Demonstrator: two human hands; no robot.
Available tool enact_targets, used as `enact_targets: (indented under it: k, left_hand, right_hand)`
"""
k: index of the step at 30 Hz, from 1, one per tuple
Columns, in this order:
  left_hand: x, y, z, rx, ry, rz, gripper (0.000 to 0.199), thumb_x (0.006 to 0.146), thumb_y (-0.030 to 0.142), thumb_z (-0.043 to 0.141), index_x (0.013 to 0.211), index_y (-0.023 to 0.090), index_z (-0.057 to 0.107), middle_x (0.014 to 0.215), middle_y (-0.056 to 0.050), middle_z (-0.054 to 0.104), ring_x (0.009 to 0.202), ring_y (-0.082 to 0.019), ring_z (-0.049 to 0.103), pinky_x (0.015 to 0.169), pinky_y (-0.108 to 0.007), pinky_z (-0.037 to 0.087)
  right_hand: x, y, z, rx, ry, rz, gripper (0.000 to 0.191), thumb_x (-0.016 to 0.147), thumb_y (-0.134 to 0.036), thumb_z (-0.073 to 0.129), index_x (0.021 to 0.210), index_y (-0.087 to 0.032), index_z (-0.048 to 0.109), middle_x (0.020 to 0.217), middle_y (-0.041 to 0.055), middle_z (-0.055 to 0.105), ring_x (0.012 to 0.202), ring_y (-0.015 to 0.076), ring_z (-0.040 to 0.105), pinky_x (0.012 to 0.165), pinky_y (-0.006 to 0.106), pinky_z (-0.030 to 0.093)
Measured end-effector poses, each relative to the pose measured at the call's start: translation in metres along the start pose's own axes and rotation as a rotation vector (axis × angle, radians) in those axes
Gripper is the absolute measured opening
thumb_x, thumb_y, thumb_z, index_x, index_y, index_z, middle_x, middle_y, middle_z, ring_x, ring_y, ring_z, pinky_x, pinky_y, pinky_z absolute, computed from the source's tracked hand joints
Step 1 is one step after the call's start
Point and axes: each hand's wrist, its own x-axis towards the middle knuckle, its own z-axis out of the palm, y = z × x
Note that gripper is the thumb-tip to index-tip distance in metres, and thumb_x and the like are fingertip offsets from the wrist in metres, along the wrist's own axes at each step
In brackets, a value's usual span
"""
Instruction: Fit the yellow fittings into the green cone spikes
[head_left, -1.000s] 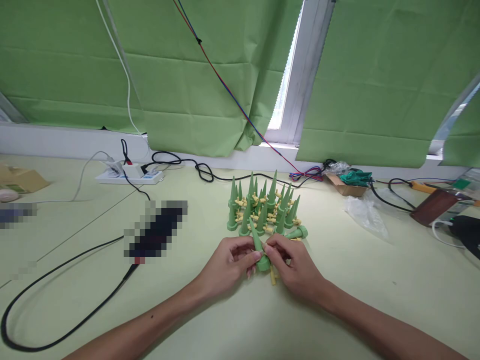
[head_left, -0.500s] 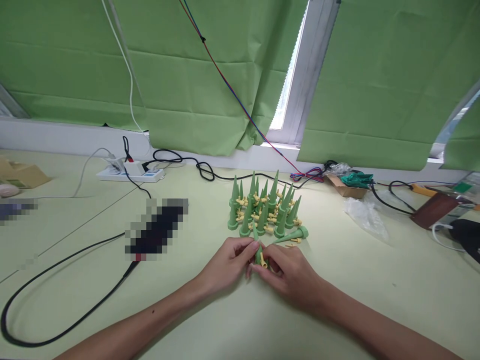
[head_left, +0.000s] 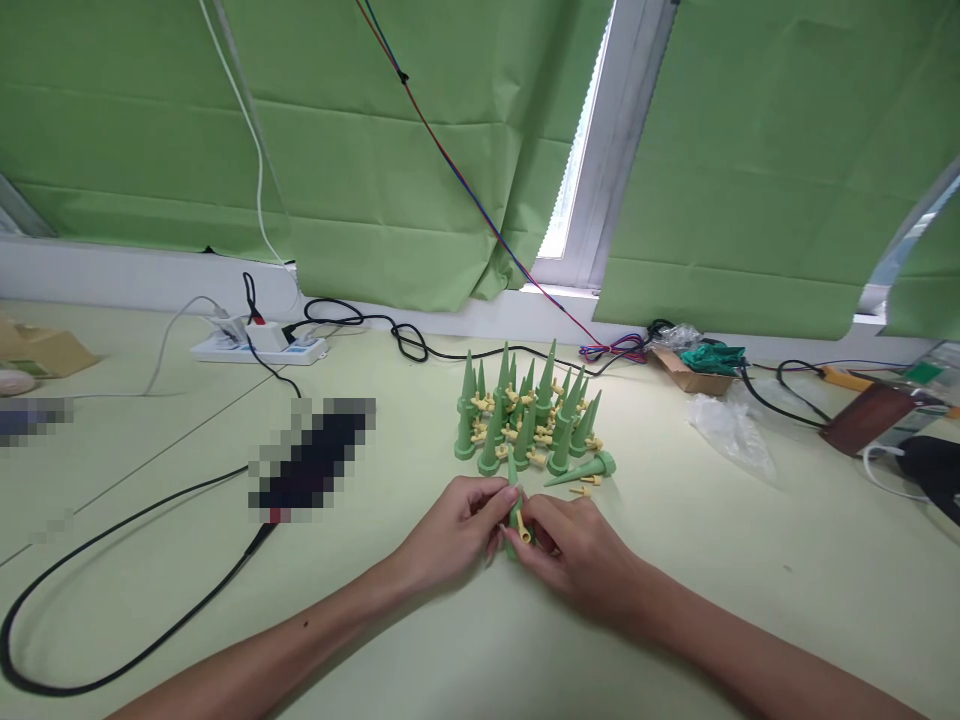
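Note:
Fingers of my left hand (head_left: 474, 515) are closed round a green watering spike (head_left: 513, 468), held point up just above the table. A small yellow valve (head_left: 523, 530) with an open round end sits against the spike's near side; whether it is seated in it I cannot tell. My right hand (head_left: 577, 540) pinches at this valve from the right, its fingertips partly hiding the spike's base. Beyond my hands, several green spikes (head_left: 526, 435) stand upright in a cluster with yellow valves on them. One loose spike (head_left: 589, 469) lies on its side, near loose yellow valves (head_left: 592, 480).
A blurred dark device (head_left: 315, 455) with a black cable lies to the left. At the back stands a white power strip (head_left: 259, 348). On the right are a clear plastic bag (head_left: 727, 435), an open cardboard box (head_left: 690, 374) and a brown object (head_left: 862, 415).
The yellow valve has turned a little and shifted slightly left against the spike. My right fingers have moved slightly with it, while my left hand stays almost still.

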Motion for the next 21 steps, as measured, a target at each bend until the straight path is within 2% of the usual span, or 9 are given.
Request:
enact_targets:
  k: [10, 14, 21]
  left_hand:
    - [0.0009, 0.0011, 0.0022, -0.103, 0.000, -0.004, 0.045, 0.090, 0.053, 0.054, 0.064, 0.016, 0.048, 0.054, 0.004, 0.045, 0.049, -0.009, 0.043, 0.050, -0.024, 0.033]
    - [0.0012, 0.0006, 0.0025, -0.135, 0.001, -0.017, 0.044, 0.086, 0.050, 0.061, 0.063, 0.017, 0.044, 0.055, 0.005, 0.044, 0.048, -0.008, 0.041, 0.047, -0.023, 0.030]
    - [0.0012, 0.0013, 0.0036, -0.148, 0.021, -0.019, 0.049, 0.083, 0.053, 0.064, 0.060, 0.018, 0.038, 0.053, 0.006, 0.037, 0.047, -0.007, 0.034, 0.045, -0.022, 0.026]
  right_hand:
    - [-0.0011, 0.0036, 0.0000, -0.118, 0.031, -0.069, 0.033, 0.102, -0.025, 0.043, 0.070, -0.018, 0.048, 0.058, -0.0012, 0.052, 0.049, 0.0113, 0.042, 0.051, 0.027, 0.022]
    - [0.0007, 0.0031, -0.0013, -0.137, 0.047, -0.123, 0.036, 0.103, -0.025, 0.043, 0.067, -0.018, 0.049, 0.057, -0.0010, 0.052, 0.048, 0.0108, 0.039, 0.050, 0.028, 0.022]
    - [0.0014, 0.0022, -0.0021, -0.152, 0.057, -0.147, 0.039, 0.103, -0.024, 0.043, 0.065, -0.018, 0.049, 0.057, -0.0006, 0.051, 0.048, 0.0115, 0.038, 0.049, 0.028, 0.023]
